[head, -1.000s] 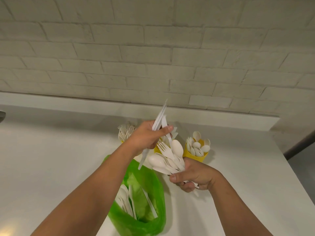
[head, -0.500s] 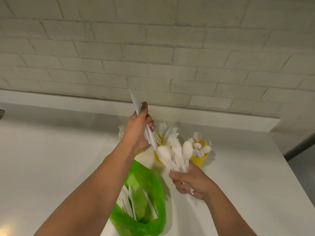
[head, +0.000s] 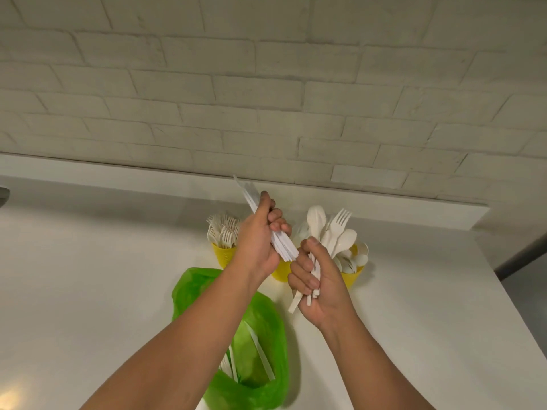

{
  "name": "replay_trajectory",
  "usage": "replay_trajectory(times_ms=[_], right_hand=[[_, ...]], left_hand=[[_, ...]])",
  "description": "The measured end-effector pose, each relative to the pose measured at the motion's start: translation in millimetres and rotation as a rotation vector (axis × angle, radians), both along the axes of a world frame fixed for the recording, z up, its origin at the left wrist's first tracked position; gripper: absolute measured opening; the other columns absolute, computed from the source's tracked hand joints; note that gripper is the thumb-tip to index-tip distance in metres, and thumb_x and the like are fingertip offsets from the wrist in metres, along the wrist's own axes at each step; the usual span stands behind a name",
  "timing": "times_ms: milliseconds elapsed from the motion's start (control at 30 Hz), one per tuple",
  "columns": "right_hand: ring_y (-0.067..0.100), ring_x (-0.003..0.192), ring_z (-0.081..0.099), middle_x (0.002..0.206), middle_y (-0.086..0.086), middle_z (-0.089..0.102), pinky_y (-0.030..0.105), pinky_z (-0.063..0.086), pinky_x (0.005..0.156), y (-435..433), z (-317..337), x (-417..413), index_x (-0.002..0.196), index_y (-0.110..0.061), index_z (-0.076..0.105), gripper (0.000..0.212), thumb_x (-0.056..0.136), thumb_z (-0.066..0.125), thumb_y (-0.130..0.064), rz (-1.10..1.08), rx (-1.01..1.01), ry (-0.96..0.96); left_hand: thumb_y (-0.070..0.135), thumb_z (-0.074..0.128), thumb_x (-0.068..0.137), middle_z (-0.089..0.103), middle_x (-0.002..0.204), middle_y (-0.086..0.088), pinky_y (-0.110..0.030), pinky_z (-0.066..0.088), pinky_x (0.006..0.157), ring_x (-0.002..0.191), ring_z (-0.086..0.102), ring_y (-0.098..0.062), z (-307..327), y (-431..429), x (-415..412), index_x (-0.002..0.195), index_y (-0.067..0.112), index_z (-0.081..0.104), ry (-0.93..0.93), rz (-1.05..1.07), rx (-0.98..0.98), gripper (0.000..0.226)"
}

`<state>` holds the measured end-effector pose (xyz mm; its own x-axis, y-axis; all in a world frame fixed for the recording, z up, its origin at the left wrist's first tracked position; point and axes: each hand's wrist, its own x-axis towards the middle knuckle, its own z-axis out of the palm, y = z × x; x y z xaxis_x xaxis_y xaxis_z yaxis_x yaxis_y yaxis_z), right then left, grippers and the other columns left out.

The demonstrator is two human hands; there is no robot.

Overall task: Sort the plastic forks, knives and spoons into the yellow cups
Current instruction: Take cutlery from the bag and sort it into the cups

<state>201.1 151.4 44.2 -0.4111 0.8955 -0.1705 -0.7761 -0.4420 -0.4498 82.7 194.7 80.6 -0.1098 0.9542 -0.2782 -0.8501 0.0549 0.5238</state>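
My left hand (head: 257,241) grips a bundle of white plastic knives (head: 282,245), blades pointing up and left, handle ends just over the middle yellow cup (head: 281,272), which is mostly hidden behind my hands. My right hand (head: 318,279) holds a bunch of mixed spoons and a fork (head: 331,232) upright, handles sticking out below the palm. The left yellow cup (head: 223,255) is full of forks (head: 223,230). The right yellow cup (head: 353,276) holds spoons (head: 355,257).
A green plastic bag (head: 254,344) lies open on the white counter (head: 88,291) below my arms, with more white cutlery (head: 262,353) inside. A brick wall with a low ledge (head: 384,202) runs behind the cups. The counter's right edge drops off at far right.
My left hand has lowered the knives toward the middle cup. My right hand has turned its bunch upright and moved it up and right, in front of the spoon cup.
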Motion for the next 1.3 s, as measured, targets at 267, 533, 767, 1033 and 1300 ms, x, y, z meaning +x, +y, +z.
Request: replay_trajectory(times_ms=[267,533,767,1033,1300], right_hand=[[0.003,0.030,0.029,0.053,-0.001,0.040,0.019,0.019,0.032,7,4,-1,0.077,-0.013,0.058,0.016,0.092,0.063,-0.017,-0.114,0.057,-0.123],[0.009,0.033,0.029,0.057,0.006,0.039,0.020,0.023,0.036,7,-5,10,0.087,-0.009,0.062,0.011,0.097,0.063,-0.009,-0.139,0.160,-0.399],[0.016,0.038,0.026,0.059,0.008,0.040,0.027,0.021,0.046,4,-22,34,0.092,-0.004,0.058,0.009,0.096,0.067,-0.006,-0.219,0.143,-0.673],[0.016,0.039,0.027,0.062,0.010,0.041,0.025,0.024,0.044,5,-22,49,0.084,-0.006,0.060,0.013,0.094,0.069,-0.007,-0.239,0.094,-0.673],[0.016,0.039,0.028,0.058,0.009,0.040,0.024,0.027,0.043,10,-19,51,0.084,-0.004,0.058,0.015,0.095,0.068,-0.006,-0.232,0.128,-0.689]], left_hand=[[0.041,0.054,0.104,0.037,0.061,0.002,-0.030,0.055,0.074,0.054,0.045,-0.013,-1,-6,8,0.077,0.018,0.049,0.121,-0.119,0.030,0.036],[0.034,0.058,0.103,0.041,0.049,-0.001,-0.031,0.052,0.069,0.057,0.056,-0.017,4,-2,-1,0.082,0.011,0.061,0.496,-0.236,0.045,0.032],[0.049,0.053,0.103,0.049,0.072,-0.008,-0.031,0.037,0.063,0.067,0.047,-0.020,2,23,-11,0.075,0.014,0.056,1.128,-0.081,-0.040,0.045],[0.047,0.067,0.095,0.055,0.059,-0.013,-0.031,0.044,0.056,0.053,0.054,-0.022,-43,49,2,0.067,0.003,0.052,1.507,-0.021,0.036,0.054],[0.047,0.068,0.091,0.060,0.074,-0.003,-0.030,0.041,0.055,0.062,0.060,-0.027,-83,50,4,0.101,0.013,0.052,1.824,0.014,0.091,0.039]])
